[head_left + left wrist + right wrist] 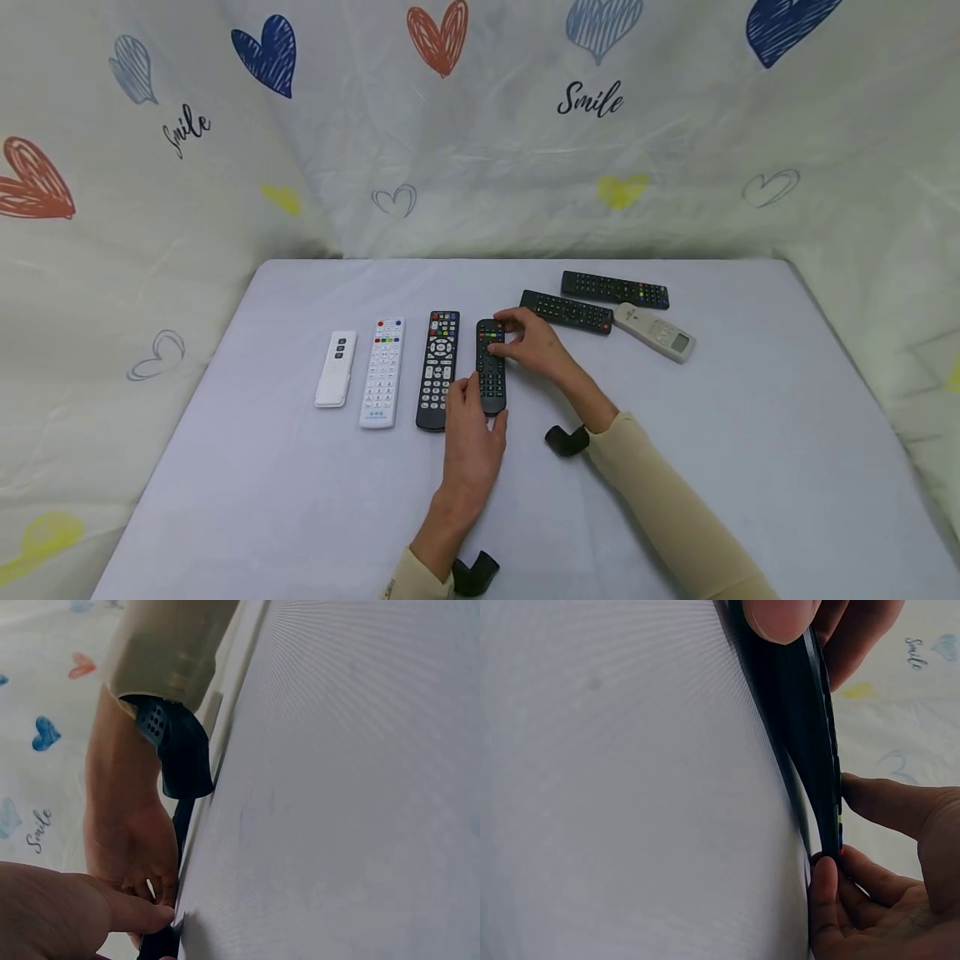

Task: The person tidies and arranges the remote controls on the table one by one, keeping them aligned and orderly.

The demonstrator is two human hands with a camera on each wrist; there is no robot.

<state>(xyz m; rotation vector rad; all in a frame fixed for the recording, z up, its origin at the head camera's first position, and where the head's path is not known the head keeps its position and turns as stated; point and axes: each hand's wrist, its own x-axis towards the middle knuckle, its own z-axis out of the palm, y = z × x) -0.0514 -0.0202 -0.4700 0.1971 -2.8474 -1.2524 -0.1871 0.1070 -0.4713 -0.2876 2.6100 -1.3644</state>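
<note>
Gripping: both hands pinch the short black remote [491, 367], mid-frame.
Left hand [474, 433]: near end.
Right hand [536, 343]: far end, squaring it beside the long black remote [438, 369].

White-covered table [750, 433] carries seven remotes: four [384, 372] in row, three [615, 289] clustered far right.

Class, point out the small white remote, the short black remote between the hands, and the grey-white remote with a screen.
small white remote [335, 368], head view, middle of body
short black remote [491, 379], head view, keypad
grey-white remote [655, 332], head view, middle of body
</note>
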